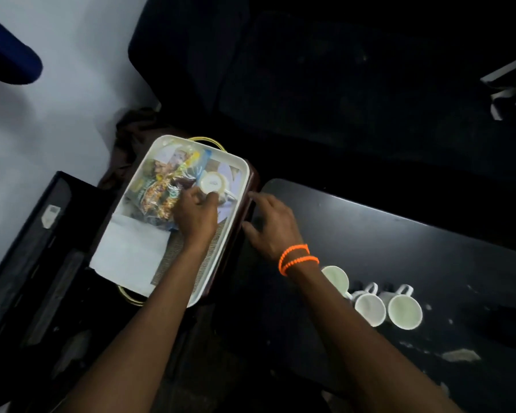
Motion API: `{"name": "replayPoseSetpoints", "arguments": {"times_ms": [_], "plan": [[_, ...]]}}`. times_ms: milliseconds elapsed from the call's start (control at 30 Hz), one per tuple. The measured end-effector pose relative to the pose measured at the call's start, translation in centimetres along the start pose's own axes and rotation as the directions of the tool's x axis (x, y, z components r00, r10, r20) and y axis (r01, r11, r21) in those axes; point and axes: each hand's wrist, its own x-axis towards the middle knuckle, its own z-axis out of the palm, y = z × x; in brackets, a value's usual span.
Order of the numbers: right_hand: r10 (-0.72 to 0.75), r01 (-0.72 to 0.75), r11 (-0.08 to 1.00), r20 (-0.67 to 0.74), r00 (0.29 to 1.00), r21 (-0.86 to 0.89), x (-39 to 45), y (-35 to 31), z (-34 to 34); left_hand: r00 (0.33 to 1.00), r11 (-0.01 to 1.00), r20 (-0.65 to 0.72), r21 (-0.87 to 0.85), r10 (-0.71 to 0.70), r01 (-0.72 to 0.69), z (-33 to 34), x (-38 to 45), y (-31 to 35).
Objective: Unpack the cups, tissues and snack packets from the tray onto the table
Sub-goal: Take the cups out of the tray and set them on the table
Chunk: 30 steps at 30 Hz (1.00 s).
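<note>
A white tray (239,171) with brass handles holds snack packets (161,186), white tissues (131,251) at its near end and one upside-down white cup (212,182). My left hand (195,213) reaches into the tray, and its fingertips grip the rim of that cup. My right hand (270,228), with orange bead bands at the wrist, hovers beside the tray's right edge with fingers loosely spread and holding nothing. Three white cups (370,305) lie on their sides on the black table (414,248), near my right forearm.
A dark open box (42,248) lies left of the tray. A brown cloth (131,129) is bunched behind the tray. Dark seating fills the back. A pale scrap (460,355) lies on the table near its front edge.
</note>
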Motion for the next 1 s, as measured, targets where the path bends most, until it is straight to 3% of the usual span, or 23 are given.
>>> {"name": "replayPoseSetpoints", "arguments": {"times_ms": [67, 233, 400, 500, 600, 733, 800, 900, 1000], "plan": [[-0.031, 0.031, 0.999, 0.04, 0.999, 0.008, 3.2, -2.2, 0.4, 1.0, 1.0, 0.023, -0.015, -0.02, 0.02, 0.1, 0.4, 0.2], [0.055, -0.049, 0.998, 0.207, 0.977, -0.03, 7.4, -5.3, 2.1, 0.985, 0.969, 0.048, -0.178, -0.165, 0.171, 0.5, 2.1, 1.2], [0.126, -0.141, 0.926, 0.068, 0.99, 0.35, 5.3, -5.8, 1.9, 0.973, 0.918, 0.012, -0.33, -0.231, 0.221, 0.8, 2.4, 1.5], [0.114, -0.081, 0.848, -0.03, 0.993, 0.523, 3.2, -5.5, 1.0, 0.979, 0.904, -0.037, -0.393, -0.199, 0.169, 0.9, 1.7, 1.0], [0.232, -0.113, 0.746, -0.097, 0.968, 0.657, 1.2, -3.2, -0.8, 0.979, 0.885, 0.051, -0.419, -0.199, 0.202, 2.6, -0.7, 0.4], [0.428, -0.227, 0.663, -0.113, 0.897, 0.713, -1.6, 2.0, -3.7, 0.974, 0.866, 0.224, -0.48, -0.031, 0.138, 5.8, -5.3, -0.7], [0.501, -0.362, 0.551, 0.049, 0.864, 0.752, -3.2, 5.1, -5.4, 0.933, 0.818, 0.358, -0.544, 0.026, 0.186, 7.5, -6.9, -1.3], [0.429, -0.477, 0.334, 0.32, 0.845, 0.813, -5.6, 8.8, -7.9, 0.816, 0.764, 0.574, -0.556, 0.068, 0.328, 9.9, -8.7, -1.5], [0.421, -0.462, 0.287, 0.323, 0.848, 0.839, -7.6, 11.3, -9.6, 0.676, 0.79, 0.733, -0.461, 0.081, 0.405, 12.2, -10.3, -1.5]]}}
